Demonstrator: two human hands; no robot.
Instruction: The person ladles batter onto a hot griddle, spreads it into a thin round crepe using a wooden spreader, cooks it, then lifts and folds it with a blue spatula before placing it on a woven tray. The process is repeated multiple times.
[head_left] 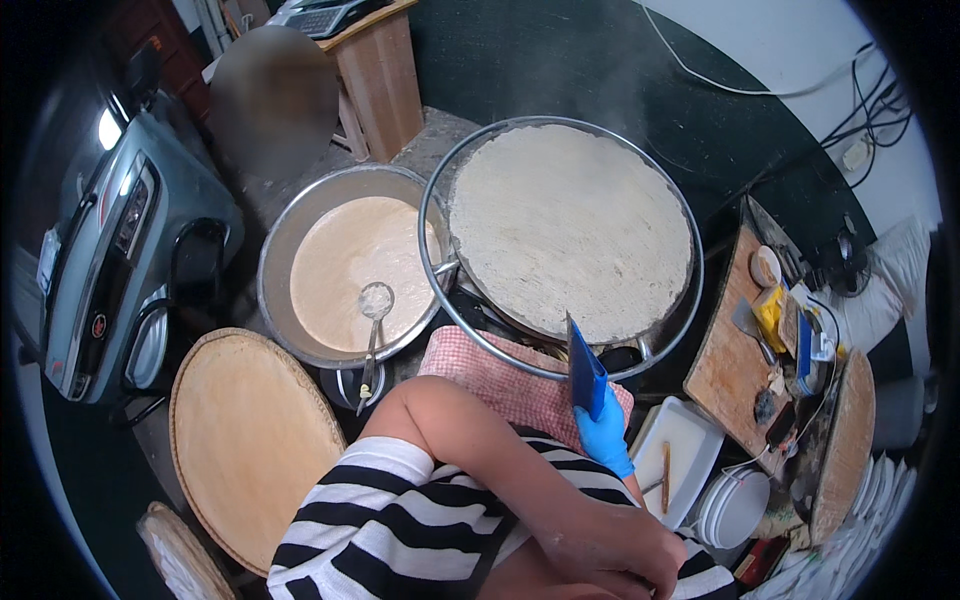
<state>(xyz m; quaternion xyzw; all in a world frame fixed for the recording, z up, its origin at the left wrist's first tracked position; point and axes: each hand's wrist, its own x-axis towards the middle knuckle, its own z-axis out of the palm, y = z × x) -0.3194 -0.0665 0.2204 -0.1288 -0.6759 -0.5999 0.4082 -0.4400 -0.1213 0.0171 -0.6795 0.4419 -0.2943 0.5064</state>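
Note:
My right hand (605, 432) wears a blue glove and grips a blue flat scraper (585, 375), blade up, at the near rim of a large round griddle (690, 285). A thin pale flatbread (570, 225) covers the griddle and steams. My left arm is bare and folded across my striped shirt. My left hand (625, 548) rests low against my body with its fingers curled and nothing seen in it. A red checkered cloth (505, 378) lies between my arm and the griddle.
A metal pot of pale batter (340, 270) with a ladle (375, 305) stands left of the griddle. A round tan tray (250, 440) is at lower left. At right are a white rectangular tray (685, 440), stacked white plates (735, 505) and a cluttered wooden board (730, 365). A grey vehicle (110, 240) is at far left.

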